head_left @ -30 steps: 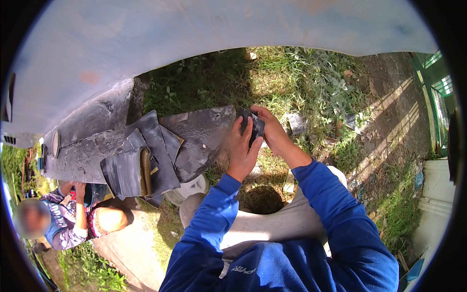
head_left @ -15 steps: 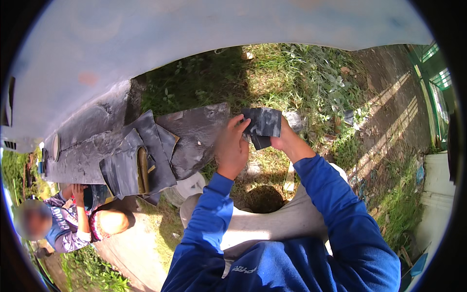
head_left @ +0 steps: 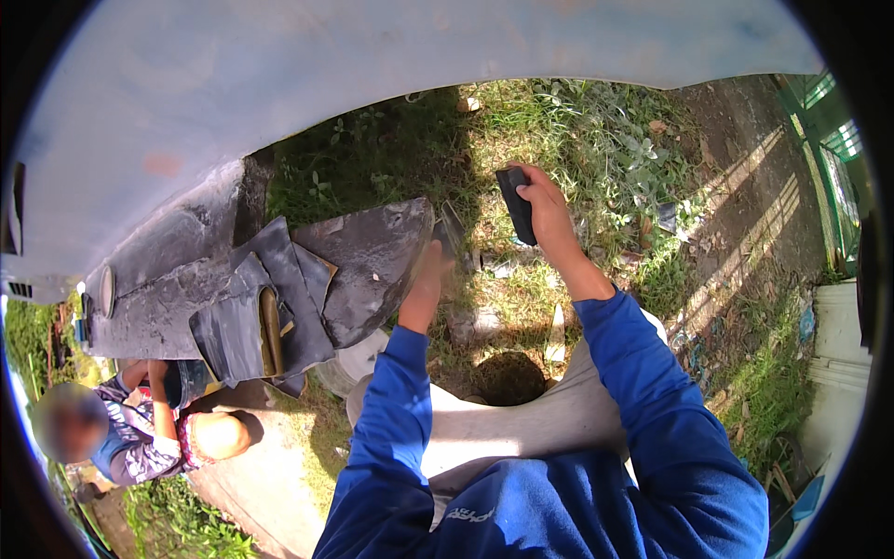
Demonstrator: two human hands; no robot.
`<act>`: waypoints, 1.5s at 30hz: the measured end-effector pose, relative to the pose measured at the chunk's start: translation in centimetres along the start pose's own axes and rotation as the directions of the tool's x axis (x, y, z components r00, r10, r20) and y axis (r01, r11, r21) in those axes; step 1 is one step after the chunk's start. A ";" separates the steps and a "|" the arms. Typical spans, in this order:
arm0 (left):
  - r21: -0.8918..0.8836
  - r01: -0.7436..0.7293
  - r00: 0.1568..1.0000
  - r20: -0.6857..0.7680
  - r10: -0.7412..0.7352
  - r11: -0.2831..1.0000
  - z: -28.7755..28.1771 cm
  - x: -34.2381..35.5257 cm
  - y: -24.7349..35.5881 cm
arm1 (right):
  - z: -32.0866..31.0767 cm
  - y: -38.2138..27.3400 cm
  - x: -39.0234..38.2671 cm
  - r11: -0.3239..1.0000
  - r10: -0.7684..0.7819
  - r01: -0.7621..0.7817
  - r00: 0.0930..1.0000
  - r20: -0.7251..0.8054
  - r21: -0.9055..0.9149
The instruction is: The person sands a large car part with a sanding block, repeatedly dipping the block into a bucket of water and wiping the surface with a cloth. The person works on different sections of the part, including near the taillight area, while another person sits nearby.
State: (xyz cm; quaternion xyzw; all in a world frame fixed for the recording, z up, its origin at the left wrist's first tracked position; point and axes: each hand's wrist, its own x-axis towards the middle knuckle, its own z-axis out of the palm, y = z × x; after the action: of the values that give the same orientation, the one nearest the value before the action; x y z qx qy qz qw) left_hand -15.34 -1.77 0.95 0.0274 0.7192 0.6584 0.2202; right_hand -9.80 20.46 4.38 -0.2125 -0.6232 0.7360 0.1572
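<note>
Blk block in R grip

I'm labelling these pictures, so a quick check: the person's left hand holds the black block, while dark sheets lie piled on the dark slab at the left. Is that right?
Not quite: the head view shows the black block in the person's right hand. The dark sheets do lie piled on the dark slab at the left.

Sunlit grass, bare dirt, seemingly a green gate.
</note>
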 end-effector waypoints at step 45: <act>-0.519 0.126 0.982 0.184 -0.034 0.846 1.6 -0.2 2.3 | 3.6 1.6 -3.0 0.951 -0.073 0.153 0.955 0.288 -0.269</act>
State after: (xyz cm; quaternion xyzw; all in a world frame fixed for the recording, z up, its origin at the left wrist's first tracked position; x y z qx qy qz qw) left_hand -15.17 0.01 3.15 -0.0091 0.4900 0.8161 0.3062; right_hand -9.01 15.62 3.62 -0.0928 -0.7507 0.6493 0.0790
